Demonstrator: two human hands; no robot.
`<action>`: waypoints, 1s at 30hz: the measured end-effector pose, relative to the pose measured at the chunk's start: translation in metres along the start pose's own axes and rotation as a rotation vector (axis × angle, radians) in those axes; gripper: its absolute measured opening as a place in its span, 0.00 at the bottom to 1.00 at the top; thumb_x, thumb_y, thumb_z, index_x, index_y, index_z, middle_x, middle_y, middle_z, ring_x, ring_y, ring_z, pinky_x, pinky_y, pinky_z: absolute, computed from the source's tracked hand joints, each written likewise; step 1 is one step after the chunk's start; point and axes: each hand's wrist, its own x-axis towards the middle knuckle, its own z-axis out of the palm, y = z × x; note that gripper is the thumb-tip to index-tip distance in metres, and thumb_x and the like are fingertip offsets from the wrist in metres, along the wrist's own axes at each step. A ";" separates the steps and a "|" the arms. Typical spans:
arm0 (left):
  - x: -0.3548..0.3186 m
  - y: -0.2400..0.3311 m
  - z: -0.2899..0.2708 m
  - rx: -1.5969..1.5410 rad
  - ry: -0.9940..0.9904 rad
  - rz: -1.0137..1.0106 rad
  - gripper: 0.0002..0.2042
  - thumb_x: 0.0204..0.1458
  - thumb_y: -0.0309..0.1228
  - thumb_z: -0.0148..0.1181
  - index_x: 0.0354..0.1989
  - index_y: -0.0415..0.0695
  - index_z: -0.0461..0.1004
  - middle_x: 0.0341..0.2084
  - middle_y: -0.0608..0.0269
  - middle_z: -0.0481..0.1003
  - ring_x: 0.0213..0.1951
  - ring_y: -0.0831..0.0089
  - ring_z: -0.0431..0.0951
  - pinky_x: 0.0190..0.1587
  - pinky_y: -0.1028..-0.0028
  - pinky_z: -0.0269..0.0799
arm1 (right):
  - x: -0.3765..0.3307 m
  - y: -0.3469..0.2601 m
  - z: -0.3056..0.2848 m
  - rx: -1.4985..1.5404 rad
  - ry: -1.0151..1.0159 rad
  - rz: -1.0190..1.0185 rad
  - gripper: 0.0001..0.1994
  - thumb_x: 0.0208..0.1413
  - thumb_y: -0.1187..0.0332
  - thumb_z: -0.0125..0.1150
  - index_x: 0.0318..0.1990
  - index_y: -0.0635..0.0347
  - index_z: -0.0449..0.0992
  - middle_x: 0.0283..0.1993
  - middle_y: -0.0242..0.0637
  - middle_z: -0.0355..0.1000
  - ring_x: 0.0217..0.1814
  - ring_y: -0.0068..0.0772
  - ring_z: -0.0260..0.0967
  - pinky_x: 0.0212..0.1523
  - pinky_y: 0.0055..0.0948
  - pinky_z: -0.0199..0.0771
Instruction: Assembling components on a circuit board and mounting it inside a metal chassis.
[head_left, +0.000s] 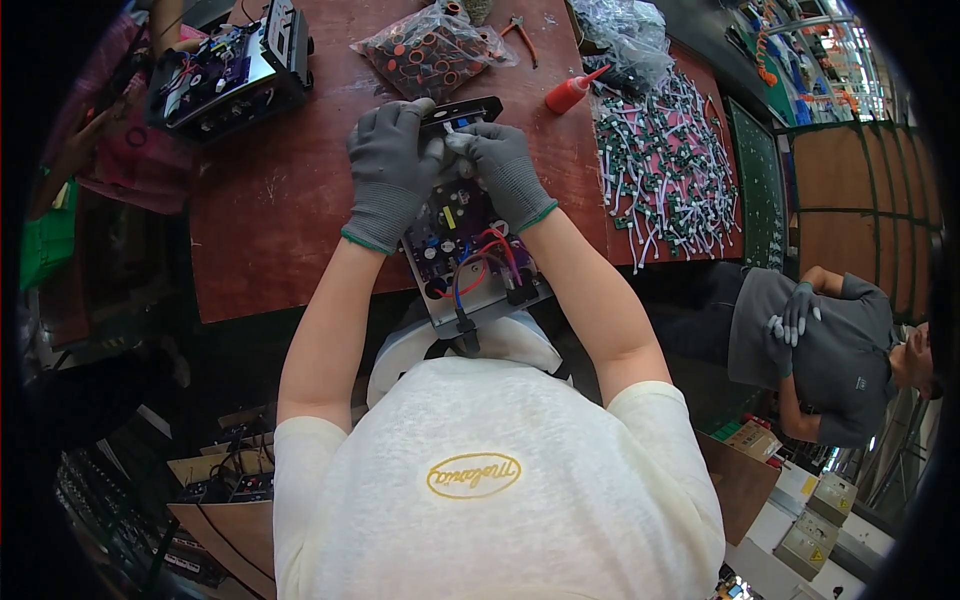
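At the far left, a black open-framed electronic unit with a purple circuit board [228, 70] sat on the reddish-brown wooden worktable [280, 200], its left side lost in the dark rim of the view, where another person's pink sleeve [120, 150] was only partly readable. Towards the middle, the left hand [392, 170], in a grey knit glove with a green cuff, lay curled over the left edge of a metal-trayed assembly carrying a purple circuit board with red, blue and black wires [468, 250]. That glove hid the board's upper left corner, and whether its fingers truly clamped the tray or merely pressed on it could not be told. The assembly hung over the table's near edge, its lower end above the person's chest, with a black cable dropping out of sight behind a white rounded object. At its top end sat a black oblong faceplate [462, 110], half covered by both gloves. The right hand [505, 170], gloved alike, had thumb and forefinger pinched on a small white piece [452, 130] just below the faceplate; the piece was too tiny to identify. Beyond the hands lay a clear bag of black and orange rings [430, 50], then a red squeeze bottle [572, 92], then a heap of white-wired green connectors [665, 165]. At the far right a co-worker in grey [820, 350] was cut off by the rim.
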 end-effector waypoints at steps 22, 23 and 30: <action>-0.010 -0.046 -0.007 -0.724 0.084 -0.280 0.18 0.54 0.27 0.52 0.54 0.39 0.68 0.48 0.53 0.72 0.52 0.63 0.71 0.56 0.70 0.63 | -0.019 -0.002 -0.010 -0.883 0.240 -0.592 0.06 0.52 0.66 0.60 0.35 0.54 0.78 0.26 0.34 0.74 0.27 0.39 0.72 0.29 0.33 0.73; -0.014 -0.049 -0.008 -0.721 0.088 -0.286 0.18 0.54 0.27 0.52 0.54 0.39 0.68 0.48 0.53 0.72 0.52 0.63 0.71 0.56 0.70 0.63 | -0.025 -0.002 -0.007 -0.936 0.093 -0.772 0.07 0.52 0.67 0.60 0.37 0.55 0.78 0.29 0.36 0.74 0.29 0.39 0.72 0.31 0.33 0.73; -0.028 -0.046 -0.005 -1.058 -0.024 -0.379 0.18 0.58 0.25 0.49 0.57 0.37 0.66 0.50 0.57 0.72 0.51 0.74 0.71 0.55 0.75 0.64 | -0.025 0.002 0.011 -0.997 -0.395 -0.875 0.08 0.51 0.70 0.61 0.39 0.58 0.78 0.30 0.38 0.71 0.35 0.36 0.71 0.35 0.31 0.72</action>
